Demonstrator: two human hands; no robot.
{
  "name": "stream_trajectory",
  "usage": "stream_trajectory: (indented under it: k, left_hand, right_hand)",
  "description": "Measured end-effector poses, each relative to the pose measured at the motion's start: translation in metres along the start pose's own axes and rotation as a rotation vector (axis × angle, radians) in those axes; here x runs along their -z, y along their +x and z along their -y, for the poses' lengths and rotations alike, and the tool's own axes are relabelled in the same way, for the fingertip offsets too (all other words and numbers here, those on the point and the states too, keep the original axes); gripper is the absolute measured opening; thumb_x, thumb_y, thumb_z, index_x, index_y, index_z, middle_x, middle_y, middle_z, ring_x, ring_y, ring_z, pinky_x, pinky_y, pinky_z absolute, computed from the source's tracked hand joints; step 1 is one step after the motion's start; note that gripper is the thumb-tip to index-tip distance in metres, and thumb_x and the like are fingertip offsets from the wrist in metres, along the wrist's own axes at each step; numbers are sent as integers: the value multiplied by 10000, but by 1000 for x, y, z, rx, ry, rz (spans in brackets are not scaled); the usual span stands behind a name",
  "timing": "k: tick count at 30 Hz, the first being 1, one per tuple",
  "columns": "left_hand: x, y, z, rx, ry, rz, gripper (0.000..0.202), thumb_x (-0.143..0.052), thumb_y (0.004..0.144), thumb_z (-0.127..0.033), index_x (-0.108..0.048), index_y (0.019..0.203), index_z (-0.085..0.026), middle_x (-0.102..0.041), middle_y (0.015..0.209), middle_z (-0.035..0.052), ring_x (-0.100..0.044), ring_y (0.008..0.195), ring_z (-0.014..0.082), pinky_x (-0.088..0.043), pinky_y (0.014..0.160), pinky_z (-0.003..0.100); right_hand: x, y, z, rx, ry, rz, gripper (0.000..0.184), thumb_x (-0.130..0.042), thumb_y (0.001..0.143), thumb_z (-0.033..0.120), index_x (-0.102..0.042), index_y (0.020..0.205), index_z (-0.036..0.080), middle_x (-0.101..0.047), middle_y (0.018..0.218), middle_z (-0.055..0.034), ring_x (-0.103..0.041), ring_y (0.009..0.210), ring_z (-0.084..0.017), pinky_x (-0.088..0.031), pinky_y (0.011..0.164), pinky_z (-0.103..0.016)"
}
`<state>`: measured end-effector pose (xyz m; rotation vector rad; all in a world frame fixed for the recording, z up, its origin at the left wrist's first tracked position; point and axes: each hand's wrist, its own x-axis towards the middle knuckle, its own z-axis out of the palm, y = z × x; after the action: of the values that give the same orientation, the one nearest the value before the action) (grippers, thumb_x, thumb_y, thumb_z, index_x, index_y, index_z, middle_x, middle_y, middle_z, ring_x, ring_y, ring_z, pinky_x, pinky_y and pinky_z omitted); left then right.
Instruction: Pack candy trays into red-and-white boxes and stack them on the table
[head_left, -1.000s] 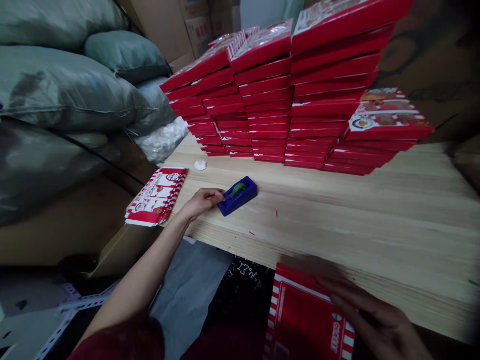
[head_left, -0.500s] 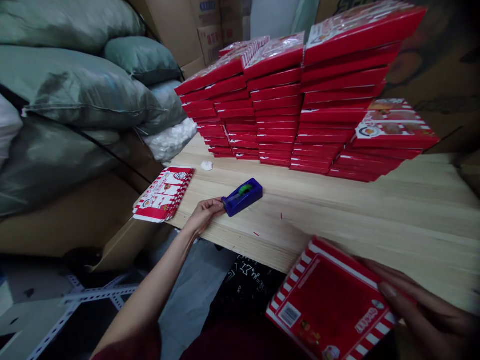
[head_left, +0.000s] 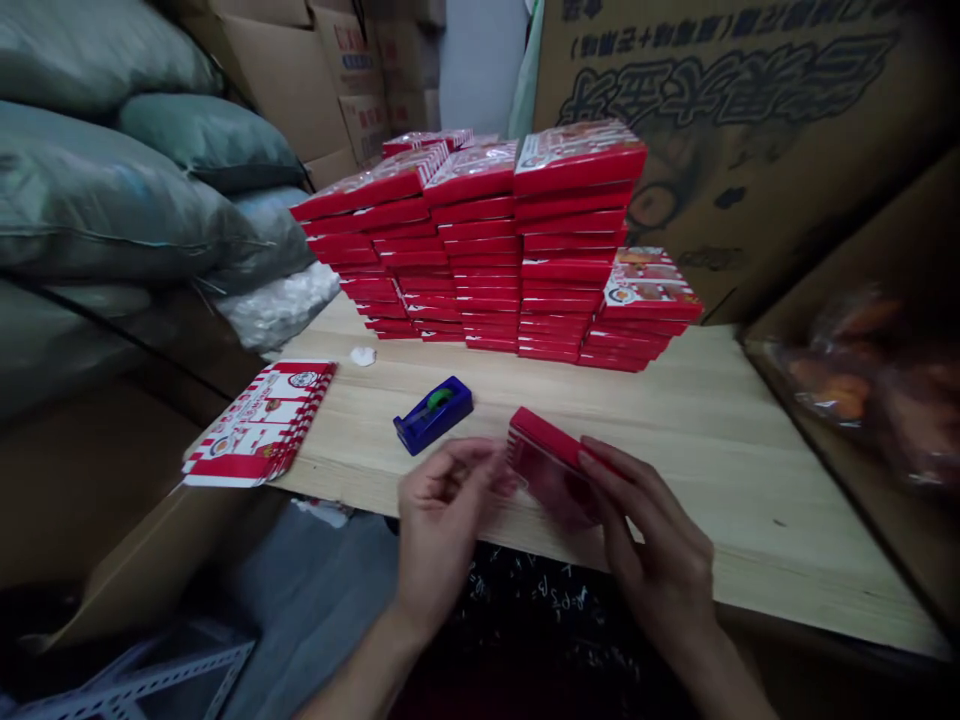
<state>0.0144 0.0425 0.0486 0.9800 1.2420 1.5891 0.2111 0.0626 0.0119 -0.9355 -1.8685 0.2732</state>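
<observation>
My right hand (head_left: 652, 520) grips a flat red cardboard box (head_left: 551, 470) with a striped edge, tilted above the front of the table. Close against the box's left end is my left hand (head_left: 450, 510), its thumb and fingers drawn together in a pinch. Motion blurs those fingertips, and whatever is between them cannot be made out. A blue tape dispenser (head_left: 433, 415) with a green tape core stands on the table just beyond my left hand.
Stacks of red boxes (head_left: 487, 270) line the back of the wooden table (head_left: 720, 450). Flat printed cartons (head_left: 262, 420) lie at its left edge, near a small white scrap (head_left: 363, 356). Stuffed sacks (head_left: 97, 190) fill the left side; a large carton (head_left: 720, 150) stands behind.
My left hand has left the tape dispenser and come right to the box's edge. The box, in my right hand, has moved inward and turned more edge-on. The view has swung right.
</observation>
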Motion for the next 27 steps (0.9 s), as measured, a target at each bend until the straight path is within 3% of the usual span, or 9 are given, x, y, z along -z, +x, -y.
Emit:
stream_trajectory:
  k: [2, 4, 6, 9, 13, 16, 19, 22, 27]
  left_hand:
    - [-28, -9, -3, 53, -121, 70, 390, -765, 892, -247, -672, 1271, -235, -756, 761, -6, -723, 694, 127, -594, 725, 240]
    - [-44, -9, 1, 104, -210, 91, 741, -784, 878, -236, -432, 1529, -272, -750, 762, -24, -722, 685, 128, -597, 721, 245]
    - [-49, -6, 9, 145, -248, 77, 924, -796, 870, -248, -247, 1613, -267, -743, 743, -31, -718, 661, 131, -595, 704, 248]
    - [-48, 0, 21, 212, -258, 87, 1003, -824, 837, -284, -196, 1619, -247, -749, 723, -16, -719, 608, 155, -599, 679, 282]
    - [-42, 8, 29, 318, -263, 159, 999, -851, 791, -343, -261, 1591, -252, -764, 750, 19, -736, 625, 203, -599, 661, 333]
    - [-31, 21, 34, 278, -69, 164, 932, -858, 776, -353, -356, 1555, -246, -662, 596, -56, -639, 504, 158, -526, 553, 271]
    - [-16, 37, 40, 136, 161, 237, 634, -854, 776, -325, -606, 1353, -239, -511, 492, -106, -478, 420, 102, -394, 463, 222]
    - [-3, 48, 45, 65, 282, 395, 293, -799, 839, -362, -725, 1091, -232, -528, 498, -76, -496, 439, 111, -393, 465, 225]
    - [34, 44, 43, -84, 498, 428, 507, -677, 940, -394, -574, 1429, -309, -767, 843, 10, -729, 761, 194, -578, 730, 302]
  right_hand:
    - [-2, -3, 1, 3, 4, 10, 528, -533, 982, 4, -620, 1422, 282, -642, 1412, -83, -645, 1270, -254, -582, 1041, -455]
    - [-1, -5, 4, 8, 18, 19, 525, -537, 982, 1, -617, 1418, 281, -640, 1412, -83, -642, 1271, -247, -590, 1035, -446]
    - [-1, -5, 7, 3, 40, -5, 540, -555, 978, 6, -593, 1437, 287, -650, 1396, -82, -648, 1259, -246, -599, 1025, -443]
    - [0, -2, 10, -28, 59, -8, 611, -552, 982, 22, -504, 1511, 325, -657, 1363, -79, -656, 1232, -250, -612, 1006, -453]
    - [6, 4, 8, -49, 104, 154, 625, -457, 1015, 42, -451, 1555, 357, -579, 1360, -108, -605, 1283, -267, -614, 999, -455]
    - [12, 10, 6, -78, 130, 202, 599, -438, 1028, 65, -459, 1550, 357, -548, 1343, -113, -584, 1303, -265, -602, 1024, -451]
    - [16, 15, 6, -78, 121, 230, 561, -438, 1035, 80, -496, 1522, 351, -567, 1333, -105, -608, 1280, -247, -616, 1010, -415]
    - [22, 17, 6, -83, 13, 287, 553, -451, 1034, 114, -464, 1547, 318, -632, 1323, -113, -674, 1209, -259, -660, 932, -403]
    - [59, 13, 1, -32, -178, 320, 590, -497, 994, 142, -444, 1559, 306, -685, 1376, -99, -714, 1178, -304, -674, 915, -463]
